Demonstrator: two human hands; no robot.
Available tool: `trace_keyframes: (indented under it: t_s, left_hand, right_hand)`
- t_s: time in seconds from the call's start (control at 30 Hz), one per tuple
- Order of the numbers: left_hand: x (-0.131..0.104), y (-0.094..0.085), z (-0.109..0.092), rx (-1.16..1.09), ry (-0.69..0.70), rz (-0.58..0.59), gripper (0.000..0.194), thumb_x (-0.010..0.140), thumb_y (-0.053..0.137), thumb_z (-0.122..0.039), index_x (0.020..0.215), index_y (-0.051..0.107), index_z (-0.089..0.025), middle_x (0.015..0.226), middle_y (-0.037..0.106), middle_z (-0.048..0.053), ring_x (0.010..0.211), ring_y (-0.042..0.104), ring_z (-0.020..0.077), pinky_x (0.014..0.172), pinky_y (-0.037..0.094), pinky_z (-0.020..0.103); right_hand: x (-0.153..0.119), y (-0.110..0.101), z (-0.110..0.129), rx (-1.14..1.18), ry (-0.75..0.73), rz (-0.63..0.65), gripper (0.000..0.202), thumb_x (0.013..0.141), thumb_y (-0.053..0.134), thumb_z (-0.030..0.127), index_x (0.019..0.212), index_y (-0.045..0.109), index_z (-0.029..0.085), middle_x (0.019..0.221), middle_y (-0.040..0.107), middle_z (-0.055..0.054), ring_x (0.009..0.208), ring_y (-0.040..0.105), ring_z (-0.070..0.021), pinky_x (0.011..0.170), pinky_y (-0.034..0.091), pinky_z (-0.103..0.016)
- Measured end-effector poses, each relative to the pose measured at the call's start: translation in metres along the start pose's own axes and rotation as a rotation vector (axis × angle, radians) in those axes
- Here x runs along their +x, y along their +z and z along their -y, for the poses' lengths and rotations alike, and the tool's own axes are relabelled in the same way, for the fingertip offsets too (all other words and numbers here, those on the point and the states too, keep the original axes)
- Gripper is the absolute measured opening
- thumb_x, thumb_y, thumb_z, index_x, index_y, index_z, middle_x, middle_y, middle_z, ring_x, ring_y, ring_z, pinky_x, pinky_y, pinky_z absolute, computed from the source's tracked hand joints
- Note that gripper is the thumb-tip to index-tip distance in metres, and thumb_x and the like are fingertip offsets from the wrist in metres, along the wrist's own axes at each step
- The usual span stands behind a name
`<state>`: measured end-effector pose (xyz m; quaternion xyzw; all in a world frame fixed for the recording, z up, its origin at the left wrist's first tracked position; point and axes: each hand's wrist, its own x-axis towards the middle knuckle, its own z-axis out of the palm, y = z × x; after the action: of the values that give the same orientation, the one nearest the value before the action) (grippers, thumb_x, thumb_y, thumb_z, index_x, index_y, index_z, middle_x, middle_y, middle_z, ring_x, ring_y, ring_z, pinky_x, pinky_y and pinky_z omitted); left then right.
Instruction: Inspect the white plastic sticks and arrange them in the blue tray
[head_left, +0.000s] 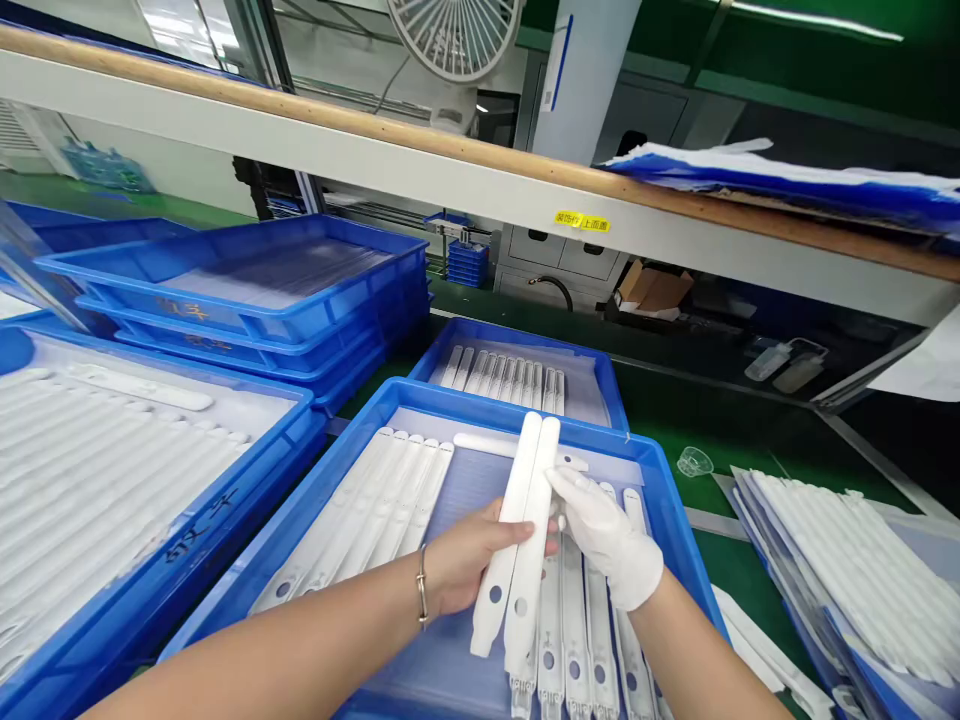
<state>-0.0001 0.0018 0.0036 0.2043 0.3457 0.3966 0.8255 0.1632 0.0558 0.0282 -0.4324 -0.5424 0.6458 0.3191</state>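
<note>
My bare left hand (469,560), with a bracelet on its wrist, is closed around two long white plastic strips (517,540). They lie side by side, tilted, each with a round hole near the lower end. My white-gloved right hand (607,535) has its fingertips at the right edge of the right-hand strip; some of its fingers are hidden. Beneath both hands is a blue tray (667,470) with a row of white strips (397,490) on its left. Clear-ended strips (574,640) lie on its right, partly under my right hand, and one strip lies crosswise at the back.
At left stands a blue tray (296,400) full of white strips, with stacked blue trays (300,330) behind. Another tray (611,385) holds a row of pieces at the back. Strips on sheets (847,560) and a small clear cup (694,461) are at right. A shelf beam (450,150) crosses above.
</note>
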Motion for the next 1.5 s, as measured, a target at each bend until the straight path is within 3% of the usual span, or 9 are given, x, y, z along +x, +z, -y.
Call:
trace_keyframes:
  t_s: [0.13,0.37,0.53,0.7,0.97,1.1,1.27,1.33,1.5]
  left_hand:
    - [0.000,0.002,0.001,-0.011,-0.009,-0.028,0.044,0.078,0.072,-0.021,0.117,0.053,-0.018,0.127,0.059,0.015,0.111,0.059,0.0291,0.077,0.054,0.035]
    - [0.001,-0.002,0.001,-0.012,-0.008,0.007,0.039,0.083,0.068,-0.025,0.119,0.054,-0.017,0.132,0.056,0.015,0.118,0.055,0.0308,0.087,0.052,0.041]
    - [0.003,-0.009,0.000,0.067,0.021,0.093,0.042,0.078,0.072,-0.018,0.117,0.057,-0.018,0.134,0.055,0.014,0.123,0.051,0.0326,0.091,0.049,0.043]
    - [0.005,-0.012,-0.001,0.102,0.088,0.113,0.044,0.073,0.077,-0.017,0.113,0.059,-0.017,0.126,0.059,0.014,0.117,0.055,0.0321,0.098,0.044,0.044]
    - [0.005,-0.011,-0.006,0.224,0.179,0.179,0.046,0.072,0.078,-0.023,0.113,0.058,-0.015,0.115,0.063,0.015,0.108,0.058,0.0294,0.096,0.042,0.044]
    - [0.002,-0.007,-0.007,0.299,0.208,0.186,0.040,0.075,0.076,-0.027,0.108,0.058,-0.016,0.103,0.065,0.009,0.097,0.060,0.0238,0.087,0.044,0.037]
    - [-0.002,-0.004,-0.003,0.311,0.167,0.217,0.038,0.075,0.076,-0.030,0.104,0.055,-0.017,0.099,0.064,0.006,0.091,0.061,0.0211,0.078,0.046,0.032]
    - [-0.004,-0.003,-0.001,0.314,0.065,0.195,0.044,0.072,0.078,-0.029,0.107,0.054,-0.018,0.110,0.062,0.009,0.100,0.061,0.0259,0.080,0.048,0.035]
    - [-0.007,0.000,0.005,0.293,-0.113,0.238,0.050,0.069,0.079,-0.023,0.112,0.053,-0.019,0.111,0.062,0.010,0.101,0.063,0.0278,0.079,0.050,0.037]
  right_hand:
    - [0.003,0.001,-0.006,0.155,0.007,0.153,0.029,0.083,0.060,0.048,0.091,0.069,0.022,0.059,0.054,0.001,0.051,0.049,-0.0145,0.050,0.042,-0.027]
    - [0.005,-0.001,-0.009,0.187,-0.034,0.160,0.030,0.083,0.060,0.050,0.092,0.068,0.022,0.056,0.050,0.002,0.054,0.050,-0.0155,0.054,0.044,-0.027]
    - [0.002,-0.001,-0.007,0.175,-0.071,0.146,0.031,0.083,0.061,0.049,0.096,0.066,0.022,0.060,0.052,0.002,0.052,0.048,-0.0138,0.052,0.042,-0.026]
    - [-0.001,0.000,0.001,0.048,-0.183,0.109,0.033,0.084,0.059,0.049,0.102,0.066,0.023,0.056,0.053,0.003,0.054,0.052,-0.0158,0.062,0.048,-0.032]
    - [-0.005,-0.004,0.010,-0.151,-0.274,-0.021,0.027,0.083,0.062,0.046,0.099,0.065,0.024,0.091,0.065,-0.003,0.085,0.062,-0.0208,0.079,0.052,-0.035]
    - [-0.008,0.003,0.009,-0.201,-0.261,-0.020,0.027,0.081,0.065,0.039,0.103,0.061,0.024,0.098,0.066,-0.005,0.080,0.064,-0.0222,0.064,0.054,-0.033]
    - [-0.015,0.011,0.009,-0.208,-0.184,-0.013,0.030,0.080,0.067,0.040,0.103,0.057,0.025,0.074,0.066,-0.001,0.050,0.059,-0.0178,0.043,0.047,-0.029]
    - [-0.017,0.007,0.013,-0.157,-0.188,-0.060,0.030,0.082,0.065,0.042,0.104,0.056,0.025,0.075,0.066,-0.001,0.053,0.060,-0.0181,0.047,0.049,-0.031]
    - [-0.012,-0.023,0.020,-0.050,-0.227,-0.428,0.042,0.081,0.066,0.047,0.115,0.055,0.026,0.100,0.064,-0.002,0.087,0.063,-0.0213,0.075,0.051,-0.033]
